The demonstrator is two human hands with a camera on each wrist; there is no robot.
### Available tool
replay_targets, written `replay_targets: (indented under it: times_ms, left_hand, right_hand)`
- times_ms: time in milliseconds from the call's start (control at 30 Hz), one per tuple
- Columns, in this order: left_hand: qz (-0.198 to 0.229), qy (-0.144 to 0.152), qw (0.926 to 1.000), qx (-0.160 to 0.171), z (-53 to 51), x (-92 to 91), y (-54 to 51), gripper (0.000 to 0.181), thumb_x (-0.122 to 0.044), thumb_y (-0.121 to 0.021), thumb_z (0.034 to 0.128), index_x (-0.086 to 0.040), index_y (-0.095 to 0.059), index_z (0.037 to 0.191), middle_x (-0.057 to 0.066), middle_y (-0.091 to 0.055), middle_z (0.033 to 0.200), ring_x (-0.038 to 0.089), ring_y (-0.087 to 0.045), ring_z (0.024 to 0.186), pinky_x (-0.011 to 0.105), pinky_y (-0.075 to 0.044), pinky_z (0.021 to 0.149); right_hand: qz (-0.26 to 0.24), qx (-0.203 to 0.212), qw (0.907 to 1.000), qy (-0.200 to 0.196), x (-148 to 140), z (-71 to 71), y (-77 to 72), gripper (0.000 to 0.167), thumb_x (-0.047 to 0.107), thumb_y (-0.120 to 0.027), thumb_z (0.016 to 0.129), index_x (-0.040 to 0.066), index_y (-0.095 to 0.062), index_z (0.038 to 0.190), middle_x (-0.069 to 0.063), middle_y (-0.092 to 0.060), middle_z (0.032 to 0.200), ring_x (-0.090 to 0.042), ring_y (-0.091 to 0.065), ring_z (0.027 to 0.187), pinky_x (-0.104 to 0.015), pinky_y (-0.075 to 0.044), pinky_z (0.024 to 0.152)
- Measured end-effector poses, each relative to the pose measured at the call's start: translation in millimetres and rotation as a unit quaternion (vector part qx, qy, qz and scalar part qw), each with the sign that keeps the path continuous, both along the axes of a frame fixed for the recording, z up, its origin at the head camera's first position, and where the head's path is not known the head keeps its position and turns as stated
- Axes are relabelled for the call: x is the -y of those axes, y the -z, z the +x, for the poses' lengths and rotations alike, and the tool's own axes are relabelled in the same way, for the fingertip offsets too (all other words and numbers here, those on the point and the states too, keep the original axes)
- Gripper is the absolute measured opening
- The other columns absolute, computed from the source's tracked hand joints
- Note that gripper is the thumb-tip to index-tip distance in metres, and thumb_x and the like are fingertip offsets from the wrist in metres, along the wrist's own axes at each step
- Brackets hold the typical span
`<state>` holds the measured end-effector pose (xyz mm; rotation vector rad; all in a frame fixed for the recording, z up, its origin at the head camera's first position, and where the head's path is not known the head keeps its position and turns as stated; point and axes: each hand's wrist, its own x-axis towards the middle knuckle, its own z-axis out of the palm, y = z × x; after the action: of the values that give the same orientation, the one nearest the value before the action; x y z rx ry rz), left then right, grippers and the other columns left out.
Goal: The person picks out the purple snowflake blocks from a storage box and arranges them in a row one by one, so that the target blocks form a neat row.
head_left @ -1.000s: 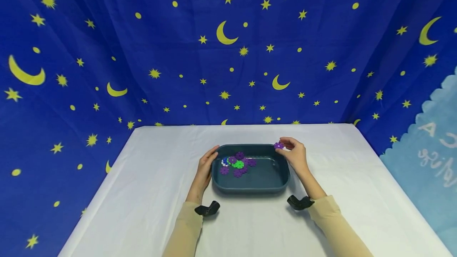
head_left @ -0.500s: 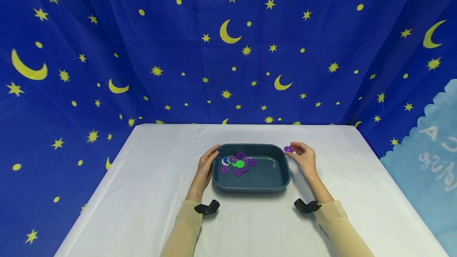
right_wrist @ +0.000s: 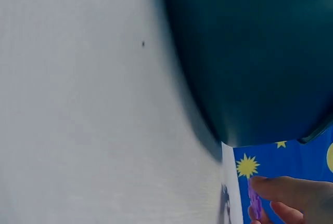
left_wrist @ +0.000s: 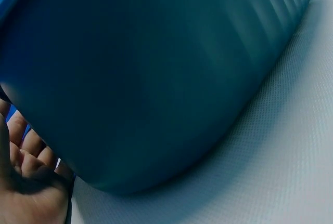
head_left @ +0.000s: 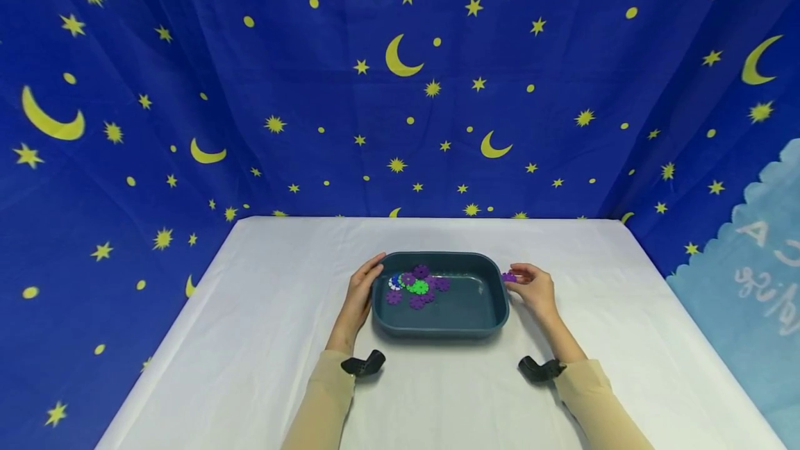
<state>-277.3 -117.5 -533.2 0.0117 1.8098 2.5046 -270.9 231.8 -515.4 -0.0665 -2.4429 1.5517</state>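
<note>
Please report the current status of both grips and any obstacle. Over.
Left grip touching left end of dark-teal rectangular plastic tray. Right grip pinching purple flower-shaped plastic piece, just outside right end. Possible obstacle: the tray itself.

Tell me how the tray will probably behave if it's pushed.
The tray looks wide and low, so it would probably slide rather than tip. Its walls stand unbent, suggesting stiff plastic. The pieces bunched toward its left end might shift inside if the push is sudden.
</note>
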Motion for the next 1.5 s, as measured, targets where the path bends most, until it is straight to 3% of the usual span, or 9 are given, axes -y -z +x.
replay_targets:
  times_ms: [233,467,600,700,867,1033,1167,1300,1500]
  left_hand:
    - [-0.002,0.002,1.0,-0.007,1.6,-0.1,-1.0,0.049,-0.021,-0.052,0.0975,-0.001,-0.044,0.141,0.01,-0.037,0.152,0.02,-0.031,0.14,0.025,-0.033,0.111]
    - [0.0,-0.003,0.9999,-0.013,1.9,-0.5,-1.7,0.047,-0.02,-0.052,0.0974,0.0,-0.045,0.14,0.012,-0.039,0.15,0.013,-0.039,0.133,0.012,-0.041,0.096]
    - [0.001,-0.003,0.9999,-0.014,2.1,-0.8,-1.8,0.046,-0.019,-0.052,0.0975,0.0,-0.046,0.139,0.013,-0.04,0.149,0.006,-0.045,0.125,0.011,-0.042,0.094]
    - [0.003,-0.003,0.9999,-0.014,3.0,-0.2,-0.9,0.046,-0.019,-0.052,0.0976,0.0,-0.046,0.139,0.012,-0.041,0.149,0.003,-0.046,0.121,0.011,-0.042,0.093]
    - [-0.001,-0.002,0.9999,-0.012,4.3,1.2,-0.6,0.046,-0.019,-0.052,0.0979,0.0,-0.046,0.139,0.012,-0.039,0.149,0.006,-0.044,0.125,0.012,-0.042,0.094]
    - [0.0,0.002,0.9999,-0.012,2.3,0.5,-2.5,0.045,-0.018,-0.051,0.0982,-0.001,-0.045,0.14,0.011,-0.04,0.15,0.016,-0.037,0.134,0.011,-0.04,0.095]
    - [0.0,0.004,1.0,-0.009,1.6,-0.2,-3.9,0.045,-0.018,-0.051,0.0982,-0.001,-0.045,0.14,0.011,-0.04,0.15,0.016,-0.037,0.136,0.012,-0.04,0.097]
    - [0.0,0.001,1.0,-0.004,1.5,-0.2,-4.0,0.047,-0.02,-0.052,0.0978,0.0,-0.045,0.14,0.012,-0.039,0.15,0.019,-0.035,0.137,0.02,-0.038,0.105]
    - [0.003,0.002,1.0,-0.002,1.8,-0.3,-2.3,0.047,-0.019,-0.051,0.0986,0.0,-0.043,0.141,0.013,-0.039,0.15,0.014,-0.041,0.13,0.024,-0.037,0.107]
  right_hand:
    - [0.037,0.001,0.9993,-0.004,-5,0.6,11.7,0.035,-0.009,-0.074,0.07,-0.012,-0.066,0.104,-0.03,-0.067,0.101,0.0,-0.056,0.07,-0.007,-0.042,0.064]
    - [0.074,0.004,0.9972,0.0,-5,1.3,14.4,0.036,-0.007,-0.073,0.068,-0.009,-0.067,0.103,-0.027,-0.069,0.102,-0.01,-0.059,0.077,-0.008,-0.041,0.067]
    - [0.077,0.016,0.9969,-0.002,-4,1.1,13.7,0.036,-0.008,-0.073,0.069,-0.01,-0.067,0.104,-0.027,-0.068,0.103,-0.018,-0.06,0.082,-0.01,-0.042,0.068]
    - [0.062,0.025,0.9978,-0.001,-4,0.8,11.6,0.035,-0.006,-0.073,0.072,-0.01,-0.066,0.106,-0.027,-0.067,0.106,-0.013,-0.059,0.081,-0.01,-0.043,0.068]
    - [-0.019,0.04,0.9988,0.02,2,-0.5,-1.4,0.034,-0.003,-0.07,0.08,-0.012,-0.063,0.111,-0.031,-0.065,0.11,0.008,-0.054,0.068,-0.009,-0.045,0.062]
    - [-0.084,0.024,0.9946,0.057,13,0.4,-22.7,0.031,-0.004,-0.068,0.081,-0.012,-0.063,0.11,-0.022,-0.07,0.1,0.009,-0.055,0.064,-0.009,-0.047,0.063]
    - [-0.091,0.001,0.994,0.059,24,2.2,-43.2,0.029,-0.005,-0.069,0.08,-0.011,-0.064,0.108,-0.014,-0.072,0.094,0.007,-0.055,0.067,-0.008,-0.047,0.066]
    - [-0.091,-0.015,0.9949,0.04,38,1.7,-59.6,0.029,-0.008,-0.068,0.08,-0.012,-0.063,0.108,-0.025,-0.069,0.1,0.006,-0.055,0.068,-0.009,-0.047,0.066]
    - [-0.091,-0.017,0.9957,-0.003,62,-2.0,-67.1,0.029,-0.007,-0.068,0.079,-0.013,-0.063,0.107,-0.03,-0.067,0.102,0.005,-0.056,0.067,-0.01,-0.048,0.065]
